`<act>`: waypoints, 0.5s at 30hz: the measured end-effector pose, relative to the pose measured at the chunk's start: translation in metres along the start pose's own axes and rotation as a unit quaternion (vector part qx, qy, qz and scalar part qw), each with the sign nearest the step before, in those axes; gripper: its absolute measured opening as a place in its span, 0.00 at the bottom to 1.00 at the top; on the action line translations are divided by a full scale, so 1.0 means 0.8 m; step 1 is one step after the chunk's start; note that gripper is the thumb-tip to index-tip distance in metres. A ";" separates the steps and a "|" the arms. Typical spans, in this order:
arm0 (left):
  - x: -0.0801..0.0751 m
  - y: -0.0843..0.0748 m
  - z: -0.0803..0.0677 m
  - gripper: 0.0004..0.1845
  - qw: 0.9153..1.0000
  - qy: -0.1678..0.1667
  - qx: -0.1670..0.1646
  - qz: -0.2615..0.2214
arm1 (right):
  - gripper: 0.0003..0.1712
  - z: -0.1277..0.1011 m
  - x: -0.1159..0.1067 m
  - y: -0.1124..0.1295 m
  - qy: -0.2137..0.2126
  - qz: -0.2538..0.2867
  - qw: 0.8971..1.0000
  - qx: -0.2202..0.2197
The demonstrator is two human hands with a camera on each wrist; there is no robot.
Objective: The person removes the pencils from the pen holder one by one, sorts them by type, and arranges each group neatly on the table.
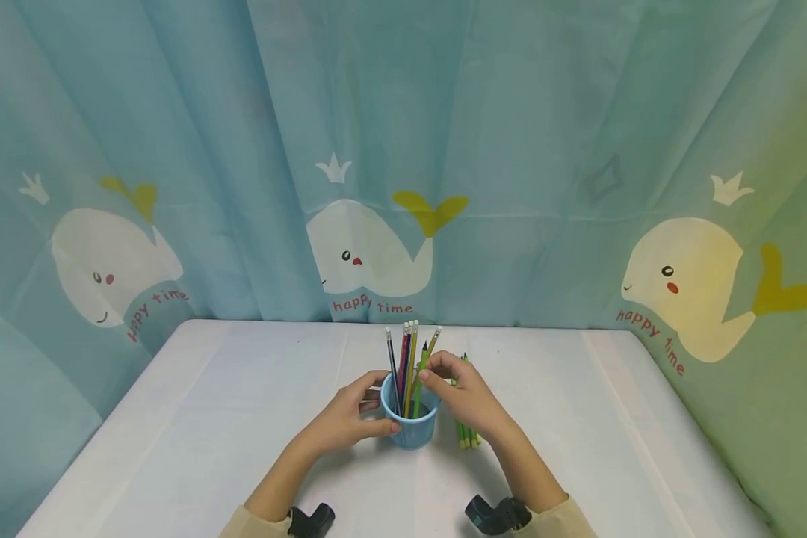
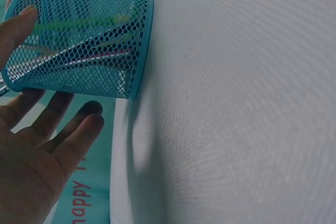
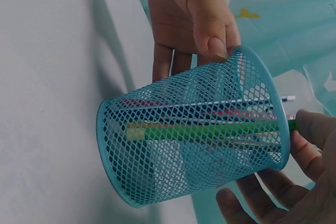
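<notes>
Blue mesh makes up the pencil cup, which sits on the white bench between the two hands. The left hand holds it near the rim, thumb on the near side; the left wrist view shows that hand's fingers spread apart around the cup. The right hand pinches a green pencil between thumb and finger — the head view gives its dark point, uppermost, while the right wrist view looks through the mesh to its pale yellow end, down near the cup's base. That same view shows the right hand's other fingers outside the cup, just beside its wall. Other pencils stand in the cup, white erasers up in the head view. From above, loose green pencils lie on the bench beside the cup; the left wrist view catches only a green sliver past the base.
</notes>
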State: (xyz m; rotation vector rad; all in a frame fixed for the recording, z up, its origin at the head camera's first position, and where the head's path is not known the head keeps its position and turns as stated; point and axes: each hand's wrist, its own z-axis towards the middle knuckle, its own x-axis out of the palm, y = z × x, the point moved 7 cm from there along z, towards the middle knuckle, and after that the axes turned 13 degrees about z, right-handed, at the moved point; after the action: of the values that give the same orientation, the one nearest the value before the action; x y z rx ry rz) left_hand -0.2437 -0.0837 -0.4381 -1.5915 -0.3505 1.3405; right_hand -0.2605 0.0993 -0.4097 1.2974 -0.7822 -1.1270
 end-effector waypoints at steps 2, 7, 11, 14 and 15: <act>0.000 -0.001 0.001 0.38 1.000 0.000 0.002 0.000 | 0.10 0.000 -0.002 0.003 -0.004 -0.003 1.000 -0.002; 0.000 -0.001 0.004 0.38 1.000 0.000 0.005 -0.001 | 0.09 0.000 -0.009 0.010 -0.011 -0.001 1.000 -0.009; 0.000 -0.001 0.003 0.38 1.000 0.001 0.005 0.000 | 0.10 -0.002 -0.015 0.019 -0.012 0.004 1.000 -0.021; 0.001 0.001 0.002 0.38 1.000 0.001 0.004 0.000 | 0.11 -0.005 -0.020 0.027 -0.011 0.011 0.999 -0.030; 0.001 0.001 0.002 0.38 1.000 0.001 0.003 0.000 | 0.11 -0.005 -0.022 0.029 -0.011 0.013 0.999 -0.032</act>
State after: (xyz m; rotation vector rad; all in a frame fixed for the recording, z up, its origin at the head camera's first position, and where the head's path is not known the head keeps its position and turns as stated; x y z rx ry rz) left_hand -0.2450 -0.0830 -0.4394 -1.5865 -0.3449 1.3394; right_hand -0.2575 0.1153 -0.3853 1.2209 -0.7705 -1.1383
